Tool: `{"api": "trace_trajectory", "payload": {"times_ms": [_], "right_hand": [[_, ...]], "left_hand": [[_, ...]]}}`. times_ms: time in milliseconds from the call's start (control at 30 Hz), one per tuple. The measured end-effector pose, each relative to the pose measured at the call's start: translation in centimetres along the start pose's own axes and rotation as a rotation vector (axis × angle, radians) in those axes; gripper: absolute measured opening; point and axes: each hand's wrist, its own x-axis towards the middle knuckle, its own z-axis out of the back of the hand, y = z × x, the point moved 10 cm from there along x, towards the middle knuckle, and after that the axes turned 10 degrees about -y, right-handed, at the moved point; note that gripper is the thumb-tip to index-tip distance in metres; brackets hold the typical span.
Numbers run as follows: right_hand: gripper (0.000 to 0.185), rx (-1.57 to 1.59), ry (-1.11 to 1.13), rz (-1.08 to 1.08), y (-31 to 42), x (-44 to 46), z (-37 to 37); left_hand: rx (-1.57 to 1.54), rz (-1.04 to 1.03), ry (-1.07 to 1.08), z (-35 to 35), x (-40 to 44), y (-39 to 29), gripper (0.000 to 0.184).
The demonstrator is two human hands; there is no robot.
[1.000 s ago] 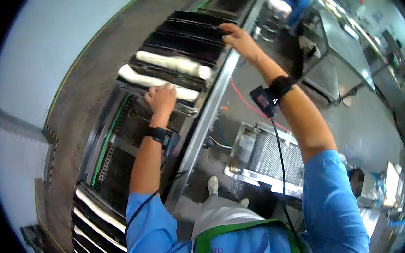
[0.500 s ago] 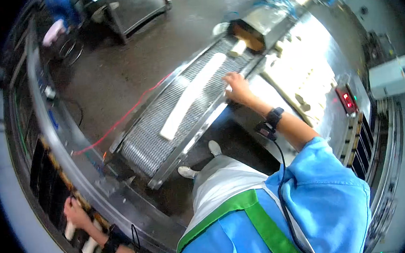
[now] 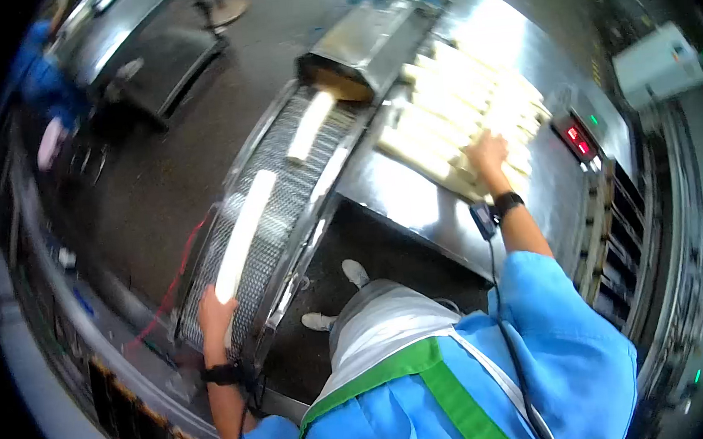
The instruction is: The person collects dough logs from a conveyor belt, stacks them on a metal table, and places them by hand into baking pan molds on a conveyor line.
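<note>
Grey floor [image 3: 156, 186] surrounds a mesh conveyor [image 3: 280, 213] and a steel tabletop [image 3: 382, 192], with a person working between them.

From where I stand, the left hand [image 3: 215, 315] has its fingers against the near part of a long white strip [image 3: 244, 233] on the conveyor; whether they are clamped on it, I can't tell. The strip stretches away ahead of those fingers, and past its far end lies a shorter white piece [image 3: 310, 129] near the mouth of a metal housing [image 3: 373, 34]. The right hand [image 3: 489, 153] has its fingers at the piled pale rolls [image 3: 450, 98] on the tabletop, their hold too blurred to tell. Right of them sits a red-lit display [image 3: 579, 139].
</note>
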Motion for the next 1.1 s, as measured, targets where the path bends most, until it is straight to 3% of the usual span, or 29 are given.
{"api": "trace_trajectory", "payload": {"times_ms": [33, 67, 100, 133, 167, 233, 367, 500, 533, 600, 633, 700, 767, 833, 900, 1033, 1100], "right_hand": [[0.049, -0.022, 0.051, 0.085, 1.3, 0.1, -0.7], [0.038, -0.051, 0.048, 0.122, -1.6, 2.8, -9.0], [0.044, -0.147, 0.127, 0.182, -0.5, 1.9, -6.5], [0.035, -0.235, -0.095, 0.494, 0.1, 1.2, -8.0], [0.035, -0.18, -0.07, 0.483, -0.7, 1.3, -8.1], [0.035, -0.006, 0.004, 0.364, -0.1, 1.4, -7.9], [0.035, 0.297, 0.1, 0.237, 3.7, 1.6, -8.7], [0.035, 0.482, 0.198, 0.176, 6.3, -0.5, -8.2], [0.036, 0.528, 0.216, 0.174, 7.2, -1.1, -7.8], [0.036, 0.614, 0.257, 0.192, 9.6, -2.5, -6.6], [0.036, 0.66, 0.282, 0.194, 10.5, -3.2, -6.0], [0.036, 0.766, 0.333, 0.193, 12.1, -4.2, -4.3], [0.037, 0.882, 0.377, 0.189, 14.2, -5.2, -1.8], [0.037, 0.988, 0.409, 0.219, 16.5, -6.3, 2.0], [0.038, 1.097, 0.443, 0.256, 19.2, -7.9, 6.3], [0.04, 1.339, 0.491, 0.392, 26.2, -12.1, 18.1], [0.04, 1.472, 0.516, 0.49, 30.1, -15.2, 24.9]], "left_hand": [[-0.161, 0.056, 0.066, 0.1, -0.5, 1.1, 0.035], [-0.487, 0.114, 0.086, -0.4, -1.0, 1.9, 0.033], [-0.658, 0.205, 0.177, 0.3, -2.2, 1.1, 0.031], [-0.968, 0.25, 0.164, 1.5, -3.3, -0.3, 0.024], [-1.163, 0.249, 0.164, 1.9, -4.3, -0.3, 0.022], [-1.46, 0.442, 0.143, 2.0, -5.5, -0.6, 0.02], [-1.826, 0.464, -0.014, 5.9, -6.6, -3.0, 0.032], [-1.927, 0.336, -0.277, 12.1, -7.0, -1.6, 0.046], [-1.969, 0.277, -0.449, 15.4, -8.6, -0.5, 0.049], [-2.053, 0.086, -0.578, 19.6, -11.7, 3.2, 0.05], [-1.911, 0.053, -0.839, 22.3, -14.3, 5.9, 0.047], [-1.794, 0.028, -1.16, 25.7, -19.7, 10.3, 0.038], [-1.643, 0.25, -1.565, 26.2, -25.2, 15.5, 0.037], [-1.576, 0.348, -1.819, 25.4, -29.0, 20.0, 0.037], [-1.654, 0.447, -1.916, 22.7, -30.9, 26.2, 0.039], [-1.658, 1.16, -1.837, 12.3, -33.0, 38.0, 0.051], [-1.894, 1.048, -1.63, 7.8, -32.3, 42.1, 0.041]]}}
